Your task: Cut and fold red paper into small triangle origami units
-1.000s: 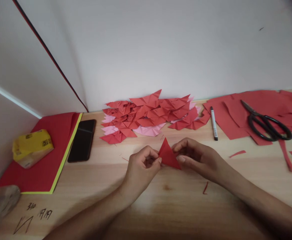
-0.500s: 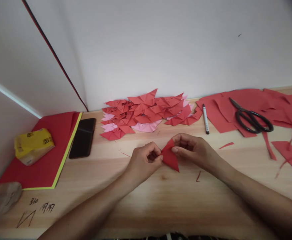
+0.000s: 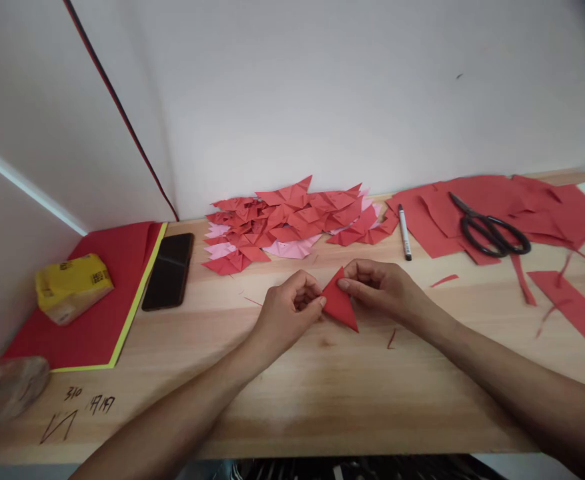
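A small folded red paper triangle (image 3: 341,305) is held over the wooden table (image 3: 292,393), pinched from both sides. My left hand (image 3: 288,313) grips its left corner with curled fingers. My right hand (image 3: 379,288) pinches its upper right edge between thumb and fingers. Behind the hands, against the wall, lies a pile of folded red and pink paper pieces (image 3: 297,223).
A black phone (image 3: 169,270) lies at the left beside a stack of red sheets (image 3: 97,313) with a yellow tissue pack (image 3: 73,287) on it. A marker (image 3: 405,232), black scissors (image 3: 489,227) and red paper scraps (image 3: 567,303) lie at the right.
The view has shifted, so everything sits further left and higher. Both hands kept their pinch on the red triangle, turning it slightly.
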Demonstrator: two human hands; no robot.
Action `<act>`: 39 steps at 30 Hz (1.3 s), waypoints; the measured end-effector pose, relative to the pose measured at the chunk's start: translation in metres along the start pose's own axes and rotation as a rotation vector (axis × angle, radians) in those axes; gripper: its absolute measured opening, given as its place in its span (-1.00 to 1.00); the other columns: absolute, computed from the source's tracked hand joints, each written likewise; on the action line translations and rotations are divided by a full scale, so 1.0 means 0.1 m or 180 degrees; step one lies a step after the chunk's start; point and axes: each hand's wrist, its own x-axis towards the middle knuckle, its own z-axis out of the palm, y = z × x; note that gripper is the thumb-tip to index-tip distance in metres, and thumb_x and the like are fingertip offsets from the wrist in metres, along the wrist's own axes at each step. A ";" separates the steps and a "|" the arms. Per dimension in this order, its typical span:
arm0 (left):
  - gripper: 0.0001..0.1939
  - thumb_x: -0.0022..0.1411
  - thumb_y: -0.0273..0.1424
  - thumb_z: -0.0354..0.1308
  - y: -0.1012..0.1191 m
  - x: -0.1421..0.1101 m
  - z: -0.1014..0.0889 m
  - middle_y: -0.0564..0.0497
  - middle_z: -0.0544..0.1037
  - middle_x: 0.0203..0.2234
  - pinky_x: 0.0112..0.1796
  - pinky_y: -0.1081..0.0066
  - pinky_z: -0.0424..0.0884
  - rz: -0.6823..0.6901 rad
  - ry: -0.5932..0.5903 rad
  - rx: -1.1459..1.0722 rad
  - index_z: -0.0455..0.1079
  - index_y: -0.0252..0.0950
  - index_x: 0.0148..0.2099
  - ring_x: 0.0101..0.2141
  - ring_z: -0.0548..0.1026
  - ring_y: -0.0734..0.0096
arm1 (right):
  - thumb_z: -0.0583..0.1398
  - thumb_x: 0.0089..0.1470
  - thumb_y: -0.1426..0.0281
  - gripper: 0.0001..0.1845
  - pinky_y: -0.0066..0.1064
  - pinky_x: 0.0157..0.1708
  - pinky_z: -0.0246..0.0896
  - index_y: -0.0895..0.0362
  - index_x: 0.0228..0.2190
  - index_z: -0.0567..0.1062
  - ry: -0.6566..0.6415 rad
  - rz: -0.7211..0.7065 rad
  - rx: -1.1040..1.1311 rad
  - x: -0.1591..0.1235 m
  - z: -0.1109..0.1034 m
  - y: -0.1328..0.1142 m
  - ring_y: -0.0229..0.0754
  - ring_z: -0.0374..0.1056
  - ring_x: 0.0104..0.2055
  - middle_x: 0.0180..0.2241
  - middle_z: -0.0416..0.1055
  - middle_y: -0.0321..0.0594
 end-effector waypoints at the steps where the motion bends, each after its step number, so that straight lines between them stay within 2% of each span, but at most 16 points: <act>1: -0.86 0.16 -0.40 0.17 0.00 0.00 0.00 0.10 0.47 -0.51 -0.45 0.51 0.39 -0.0045 -0.0018 -0.0143 0.25 -0.30 -0.32 -0.53 0.49 0.52 | 0.22 0.08 0.14 -0.68 -0.46 -0.52 -0.04 0.14 -0.49 0.41 0.0015 0.0002 0.0006 0.00 0.00 0.00 -0.34 0.13 -0.52 -0.55 0.28 -0.36; 5: -0.78 0.14 -0.36 0.24 0.01 -0.01 -0.02 0.04 0.51 -0.47 -0.45 0.53 0.41 -0.0150 -0.0120 -0.0556 0.25 -0.32 -0.29 -0.48 0.53 0.49 | 0.22 0.07 0.10 -0.65 -0.45 -0.57 -0.11 0.13 -0.50 0.39 0.0046 0.0172 0.0113 0.01 -0.01 -0.02 -0.35 0.08 -0.57 -0.59 0.24 -0.39; 10: -0.72 0.09 -0.39 0.30 -0.01 0.00 -0.03 0.02 0.56 -0.39 -0.39 0.52 0.45 -0.0166 -0.0093 -0.0701 0.28 -0.31 -0.21 -0.44 0.53 0.52 | 0.23 0.06 0.09 -0.64 -0.46 -0.59 -0.16 0.12 -0.49 0.38 0.0090 0.0232 0.0220 0.01 -0.02 -0.02 -0.37 0.05 -0.61 -0.63 0.21 -0.41; 17: -0.67 0.08 -0.36 0.31 -0.02 0.01 -0.02 0.04 0.57 -0.45 -0.44 0.49 0.47 -0.0167 0.0006 -0.0838 0.24 -0.30 -0.18 -0.47 0.57 0.43 | 0.24 0.06 0.09 -0.64 -0.46 -0.59 -0.12 0.12 -0.48 0.37 0.0089 0.0125 0.0315 0.00 -0.01 -0.01 -0.37 0.09 -0.60 -0.62 0.23 -0.40; 24: -0.66 0.04 -0.35 0.34 -0.01 0.01 -0.02 0.09 0.55 -0.50 -0.45 0.51 0.46 -0.0071 0.0060 -0.0800 0.26 -0.31 -0.22 -0.56 0.52 0.52 | 0.23 0.08 0.12 -0.67 -0.47 -0.57 -0.04 0.13 -0.47 0.38 0.0074 -0.0011 0.0342 -0.01 -0.02 0.01 -0.37 0.14 -0.58 -0.60 0.25 -0.39; 39: -0.62 0.03 -0.36 0.34 0.05 -0.03 -0.01 0.06 0.56 -0.55 -0.38 0.42 0.51 -0.0186 0.0048 -0.0713 0.20 -0.30 -0.21 -0.50 0.59 0.38 | 0.22 0.08 0.15 -0.71 -0.43 -0.50 0.07 0.12 -0.48 0.41 -0.0017 -0.0097 0.0287 -0.02 -0.01 0.01 -0.31 0.19 -0.53 -0.56 0.30 -0.35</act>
